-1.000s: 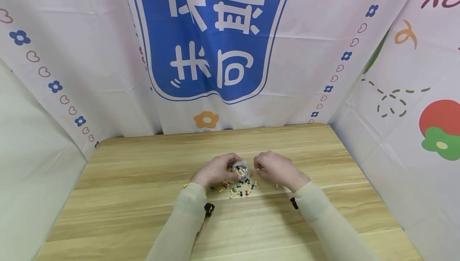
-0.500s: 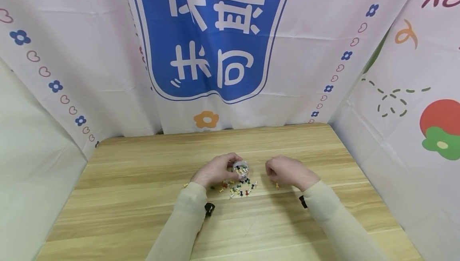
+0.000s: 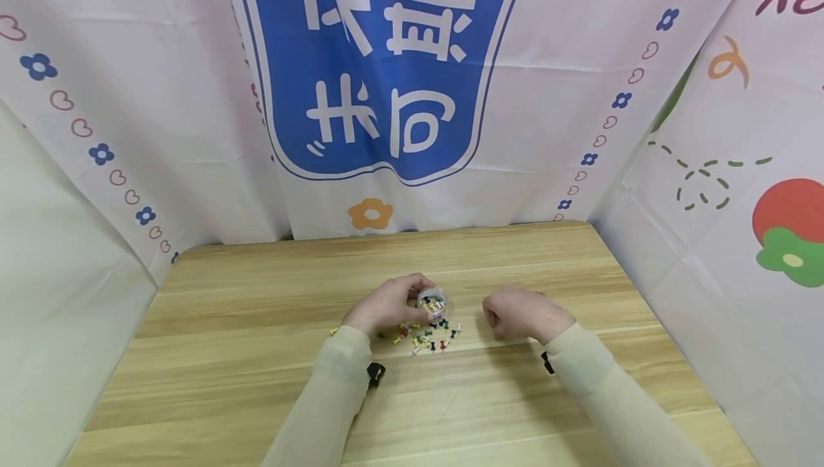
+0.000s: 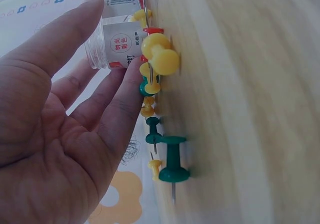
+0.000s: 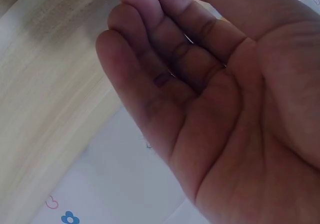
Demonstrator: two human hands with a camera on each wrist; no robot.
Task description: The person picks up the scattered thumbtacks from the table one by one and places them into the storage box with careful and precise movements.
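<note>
On my left, one yellow pin (image 3: 333,331) lies on the bench (image 3: 257,388) apart from the others; I think it needs its own careful reach. Then comes my left hand (image 3: 386,305), with thumb and fingers bent around the clear jar (image 4: 121,40). The jar is near the middle, its mouth upward, with many pins inside (image 3: 430,304). I believe this hand should grip lightly and leave the mouth free, so that a pin can drop in from above. The loose pins (image 3: 426,342) lie on my side of the jar, some just beside the hand; their metal points face different ways, so it is better to take each one by its plastic head. At the right, my right hand (image 3: 520,313) is low over the bench, fingers curled; I cannot tell if a pin is between the fingertips.

Now I count: one lone yellow pin, two hands, one jar. In the left wrist view, two green pins (image 4: 173,160) stand out plainly. Of the loose pins I see maybe twenty, but they overlap; those inside I cannot count.
</note>
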